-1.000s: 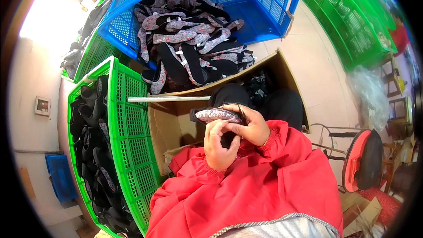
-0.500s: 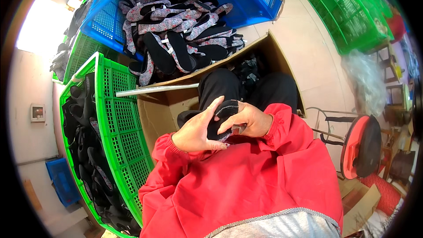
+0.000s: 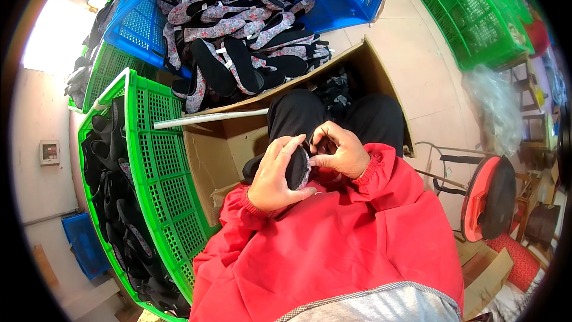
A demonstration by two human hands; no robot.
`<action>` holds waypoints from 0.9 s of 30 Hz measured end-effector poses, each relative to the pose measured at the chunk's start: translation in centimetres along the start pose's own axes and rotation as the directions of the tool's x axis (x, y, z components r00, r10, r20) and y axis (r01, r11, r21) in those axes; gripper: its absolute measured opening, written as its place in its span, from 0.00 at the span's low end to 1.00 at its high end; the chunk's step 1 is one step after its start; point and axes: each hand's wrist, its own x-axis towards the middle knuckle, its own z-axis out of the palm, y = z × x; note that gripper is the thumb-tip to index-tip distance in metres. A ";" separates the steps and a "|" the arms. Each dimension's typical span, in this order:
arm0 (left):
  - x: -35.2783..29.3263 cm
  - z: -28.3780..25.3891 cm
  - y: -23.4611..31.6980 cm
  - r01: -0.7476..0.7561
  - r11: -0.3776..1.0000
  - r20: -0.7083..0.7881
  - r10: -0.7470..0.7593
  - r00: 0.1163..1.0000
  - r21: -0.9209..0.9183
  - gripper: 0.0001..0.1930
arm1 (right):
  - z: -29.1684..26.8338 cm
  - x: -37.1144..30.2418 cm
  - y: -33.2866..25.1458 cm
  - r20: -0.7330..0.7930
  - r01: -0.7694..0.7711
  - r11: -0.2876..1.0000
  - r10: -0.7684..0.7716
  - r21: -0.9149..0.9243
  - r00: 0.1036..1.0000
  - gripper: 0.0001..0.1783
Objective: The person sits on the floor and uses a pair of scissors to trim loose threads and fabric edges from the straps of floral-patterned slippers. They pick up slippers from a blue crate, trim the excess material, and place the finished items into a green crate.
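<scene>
Above my lap, my left hand (image 3: 273, 176) grips a black slipper (image 3: 296, 170) with a floral-patterned edge. Its fingers wrap over the far side and the thumb presses underneath. At the slipper's right edge, my right hand (image 3: 342, 152) is closed, with thumb and fingers pinched together against the rim. Whether thread or fabric lies between those fingertips is too small to make out. A thin pale line shows just below the slipper, beside the left thumb. Part of the slipper is hidden behind the left hand.
Ahead, a pile of floral slippers (image 3: 238, 27) spills from a blue crate (image 3: 316, 15). A green crate (image 3: 164, 167) of black slippers stands at left. Between them a white rod (image 3: 208, 118) crosses an open cardboard box (image 3: 208, 155). A round red-and-black stool (image 3: 491, 198) is at right.
The slipper has turned so its black face and floral edge show more. My right hand has come off its top and moved up and right to the edge; the left keeps its grip.
</scene>
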 end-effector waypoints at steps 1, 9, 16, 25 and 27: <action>-0.4 0.4 -0.4 0.003 1.000 -0.051 -0.003 0.999 0.010 0.47 | -0.1 -0.1 -0.4 0.026 -0.096 0.995 0.097 -0.031 0.995 0.16; -0.5 2.2 -0.5 0.046 0.970 -0.413 0.058 0.909 0.237 0.35 | 0.1 -0.8 -3.4 0.140 -0.212 0.969 0.195 0.124 0.971 0.06; -0.8 3.3 -0.3 0.148 0.917 -0.478 0.052 0.877 0.371 0.39 | 0.1 -0.8 -2.3 0.178 -0.258 0.944 0.223 0.206 0.958 0.09; -0.7 4.2 0.2 0.211 0.836 -0.431 0.034 0.902 0.507 0.40 | 0.1 -0.8 -3.0 0.035 -0.351 0.934 0.349 0.069 0.937 0.06; -0.6 4.3 0.3 0.223 0.820 -0.416 0.021 0.909 0.528 0.40 | 0.3 -0.9 -2.9 0.004 -0.320 0.946 0.321 0.045 0.947 0.05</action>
